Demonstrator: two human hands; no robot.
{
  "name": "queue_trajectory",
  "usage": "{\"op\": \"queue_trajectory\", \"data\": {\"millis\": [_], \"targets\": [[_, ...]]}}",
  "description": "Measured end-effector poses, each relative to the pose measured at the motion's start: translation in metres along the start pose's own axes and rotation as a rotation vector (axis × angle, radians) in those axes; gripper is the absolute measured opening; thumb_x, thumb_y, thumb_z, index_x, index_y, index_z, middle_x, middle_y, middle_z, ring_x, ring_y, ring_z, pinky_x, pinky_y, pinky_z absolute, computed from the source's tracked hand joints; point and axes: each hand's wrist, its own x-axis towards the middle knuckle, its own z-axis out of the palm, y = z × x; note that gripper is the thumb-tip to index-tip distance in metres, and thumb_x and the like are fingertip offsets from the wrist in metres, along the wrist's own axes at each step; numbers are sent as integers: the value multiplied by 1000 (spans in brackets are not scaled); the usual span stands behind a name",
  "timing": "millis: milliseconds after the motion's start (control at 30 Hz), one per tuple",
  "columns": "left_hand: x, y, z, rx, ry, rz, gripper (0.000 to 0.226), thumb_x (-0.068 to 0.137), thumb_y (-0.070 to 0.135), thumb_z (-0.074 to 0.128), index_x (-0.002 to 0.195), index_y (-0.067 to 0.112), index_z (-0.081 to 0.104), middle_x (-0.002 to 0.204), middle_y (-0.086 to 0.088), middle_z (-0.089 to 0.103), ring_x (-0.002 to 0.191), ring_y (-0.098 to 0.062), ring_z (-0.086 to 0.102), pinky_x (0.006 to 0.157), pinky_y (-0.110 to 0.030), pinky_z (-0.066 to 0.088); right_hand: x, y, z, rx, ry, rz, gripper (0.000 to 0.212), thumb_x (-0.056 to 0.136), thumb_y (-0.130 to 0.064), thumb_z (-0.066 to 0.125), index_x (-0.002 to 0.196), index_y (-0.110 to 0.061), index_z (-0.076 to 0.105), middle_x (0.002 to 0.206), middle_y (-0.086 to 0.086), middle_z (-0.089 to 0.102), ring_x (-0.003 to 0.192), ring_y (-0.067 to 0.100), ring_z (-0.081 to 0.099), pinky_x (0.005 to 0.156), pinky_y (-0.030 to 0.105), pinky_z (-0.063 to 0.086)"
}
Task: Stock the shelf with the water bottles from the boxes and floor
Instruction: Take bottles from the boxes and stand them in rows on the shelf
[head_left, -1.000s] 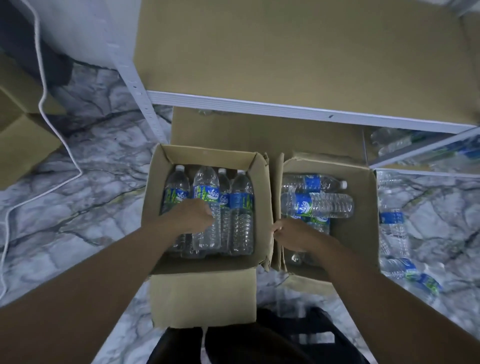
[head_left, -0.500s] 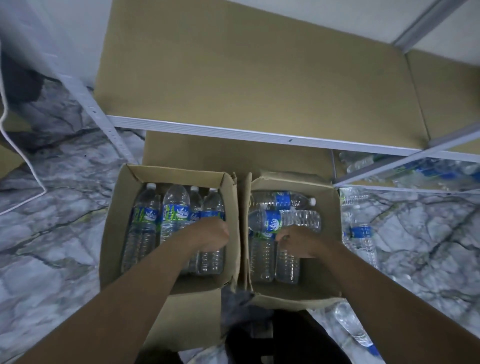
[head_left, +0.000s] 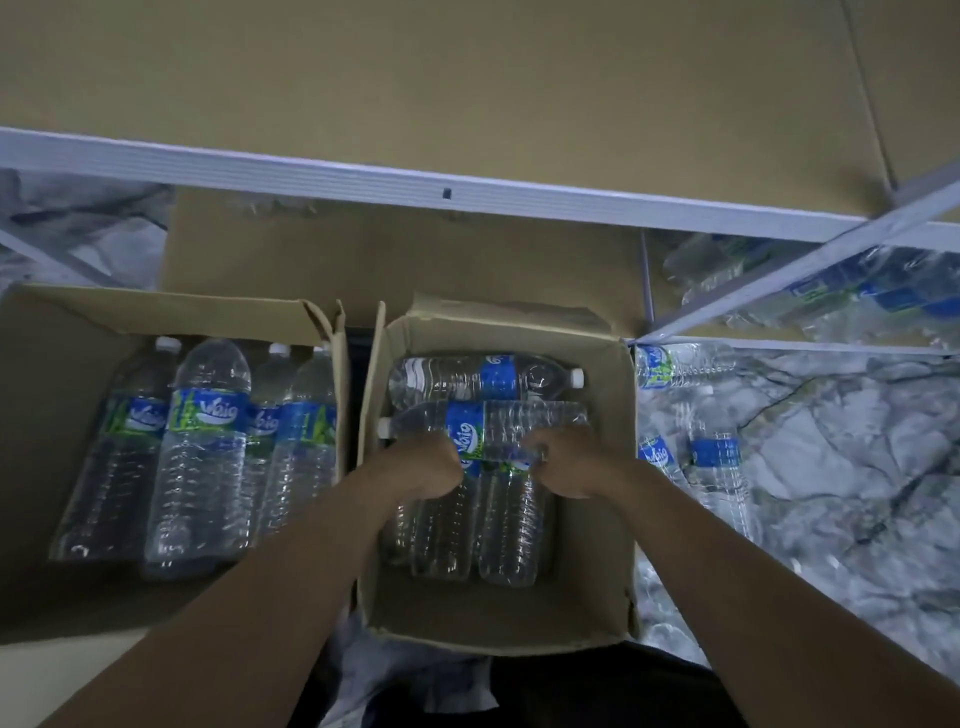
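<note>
Marble floor (head_left: 857, 467) has the left box (head_left: 52, 353) and right box (head_left: 608, 519) side by side mid-frame, loose bottles (head_left: 717, 457) on the right, and the shelf (head_left: 467, 78) along the top.

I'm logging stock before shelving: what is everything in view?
Shelf: one, tan board, white rim, above boxes.
Left box: one, brown, on floor.
Left-box bottles: four visible, clear, blue-green labels, standing.
Right box: one, brown, beside left box.
Held bottle: one, clear, crosswise atop right box's pile.
Other right-box bottles: at least four, clear, lying.
Floor bottles: at least three, clear, right of right box.
Lower-shelf bottles: several, blurred, far right.
Floor: grey marble.
Left hand, right hand: two, both grip held bottle.
</note>
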Motion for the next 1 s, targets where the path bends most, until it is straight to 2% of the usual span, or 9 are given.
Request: {"op": "queue_trajectory", "data": {"millis": [133, 233, 333, 433, 533, 733, 867, 933, 1000], "targets": [[50, -13, 15, 36, 58, -24, 27, 95, 19, 49, 114, 6, 63, 110, -11, 67, 95, -21, 63, 73, -31, 48, 48, 18, 17, -133, 116, -1, 67, 93, -33, 57, 151, -34, 25, 163, 9, 12, 149, 34, 5, 119, 53, 12], [80, -24, 28, 139, 116, -53, 34, 97, 25, 47, 125, 6, 57, 107, -6, 59, 92, -17, 49, 81, -30, 42, 73, 18, 27, -200, 189, -28, 78, 90, -41, 62, 154, -34, 18, 162, 7, 11, 148, 32, 5, 118, 55, 5], [105, -33, 41, 205, 70, -66, 38, 98, 25, 47, 132, 10, 53, 100, -2, 50, 94, -16, 47, 84, -26, 42, 95, 12, 37, -296, 291, -93, 93, 83, -49, 69, 155, -29, 14, 160, 8, 14, 147, 29, 10, 118, 54, 5], [122, -42, 51, 194, 29, -63, 43, 96, 26, 53, 137, 15, 48, 123, -7, 55, 108, -20, 54, 91, -28, 46, 115, 6, 57, -485, 391, -94, 112, 71, -55, 78, 155, -26, 10, 151, 13, 22, 141, 33, 19, 117, 55, 14], [132, -47, 65, 299, -49, -61, 55, 97, 39, 50, 147, 21, 37, 142, -5, 46, 124, -23, 48, 104, -33, 41, 128, 5, 73, -593, 567, -75, 106, 68, -33, 84, 150, -24, 18, 143, 15, 29, 133, 34, 29, 112, 54, 25], [148, -61, 116, 363, -26, -76, 83, 82, 67, 39, 152, 24, 29, 157, -5, 30, 139, -26, 37, 115, -37, 31, 116, 6, 87, -474, 572, -22, 91, 68, -35, 84, 141, -20, 30, 140, 10, 33, 131, 32, 28, 100, 56, 35], [132, -57, 145, -17, 197, -228, 114, 84, 63, 54, 151, 1, -13, 160, -17, 13, 145, -31, 24, 118, -34, 22, 93, 12, 99, -170, 399, 94, 112, 57, -51, 89, 145, -21, 27, 149, 10, 25, 139, 32, 21, 102, 52, 40], [129, -56, 150, -176, 299, -229, 125, 74, 63, 68, 151, 2, -9, 157, -15, 22, 143, -28, 29, 116, -32, 25, 86, 18, 108, -82, 379, 149, 117, 55, -54, 89, 147, -22, 24, 148, 10, 26, 138, 32, 23, 103, 52, 41], [160, -75, 155, -225, 400, -222, 133, 51, 77, 73, 149, 8, 16, 148, -7, 40, 135, -25, 42, 112, -31, 34, 85, 22, 114, -2, 364, 178, 117, 56, -53, 89, 148, -23, 23, 149, 11, 25, 137, 34, 26, 104, 54, 41]]}}
